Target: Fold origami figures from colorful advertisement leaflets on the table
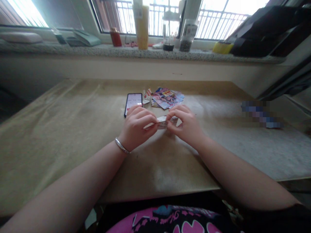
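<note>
Between my two hands is a small folded piece of white printed paper (162, 124), held just above the table. My left hand (139, 126) pinches its left end between thumb and fingers; a silver bracelet (122, 146) circles that wrist. At the right part of the paper, my right hand (184, 124) closes thumb and fingertips on it. The fingers cover much of the paper, so its full shape is hidden. Beyond the hands lie a stack of colourful printed sheets (167, 98) and a small folded paper piece (147, 96) with red print.
A phone (133, 101) with a lit screen lies behind my left hand. The table (73, 145) has a brownish cover. On the windowsill (92, 50) stand a red jar (115, 37), a tall yellow container (142, 29) and a clear jar (188, 35). A blurred patch (261, 114) is at the right.
</note>
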Tool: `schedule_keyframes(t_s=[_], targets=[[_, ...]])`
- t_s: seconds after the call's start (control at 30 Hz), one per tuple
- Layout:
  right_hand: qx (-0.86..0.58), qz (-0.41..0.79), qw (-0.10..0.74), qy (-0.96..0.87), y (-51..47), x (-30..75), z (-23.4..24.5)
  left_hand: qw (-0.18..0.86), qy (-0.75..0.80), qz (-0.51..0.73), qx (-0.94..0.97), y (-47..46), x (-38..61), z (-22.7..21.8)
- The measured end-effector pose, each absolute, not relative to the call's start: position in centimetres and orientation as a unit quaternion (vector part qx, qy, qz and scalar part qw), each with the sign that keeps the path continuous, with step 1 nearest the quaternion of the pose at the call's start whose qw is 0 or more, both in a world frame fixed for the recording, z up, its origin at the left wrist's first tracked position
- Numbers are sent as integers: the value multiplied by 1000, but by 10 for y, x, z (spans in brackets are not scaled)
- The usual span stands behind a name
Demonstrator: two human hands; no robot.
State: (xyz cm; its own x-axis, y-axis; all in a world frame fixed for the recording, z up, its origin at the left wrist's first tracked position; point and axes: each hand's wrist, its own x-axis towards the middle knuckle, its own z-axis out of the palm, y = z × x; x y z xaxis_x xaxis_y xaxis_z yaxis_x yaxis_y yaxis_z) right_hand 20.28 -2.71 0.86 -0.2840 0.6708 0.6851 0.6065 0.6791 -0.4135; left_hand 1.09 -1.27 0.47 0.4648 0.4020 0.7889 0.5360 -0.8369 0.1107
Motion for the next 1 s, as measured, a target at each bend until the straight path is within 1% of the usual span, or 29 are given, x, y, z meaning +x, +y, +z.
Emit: schedule_keyframes(t_s=[0.17, 0.33, 0.53, 0.67, 0.83, 1.0], targets=[[-393, 28, 441, -806, -27, 204, 6, 84, -285, -439, -848, -13, 11, 6], [-385, 27, 432, -815, -26, 206, 7, 59, -301, -429, -850, -11, 9, 5], [-393, 47, 460, -795, -22, 209, 5, 44, -335, -437, -834, -8, 6, 1], [-418, 60, 462, -780, -17, 213, 1, 27, -342, -454, -822, -5, 4, -1], [-429, 89, 455, -775, -13, 215, -3, -18, -329, -481, -812, -3, 4, -1], [-430, 84, 463, -771, -14, 215, -2, -60, -334, -485, -806, -4, 5, -3]])
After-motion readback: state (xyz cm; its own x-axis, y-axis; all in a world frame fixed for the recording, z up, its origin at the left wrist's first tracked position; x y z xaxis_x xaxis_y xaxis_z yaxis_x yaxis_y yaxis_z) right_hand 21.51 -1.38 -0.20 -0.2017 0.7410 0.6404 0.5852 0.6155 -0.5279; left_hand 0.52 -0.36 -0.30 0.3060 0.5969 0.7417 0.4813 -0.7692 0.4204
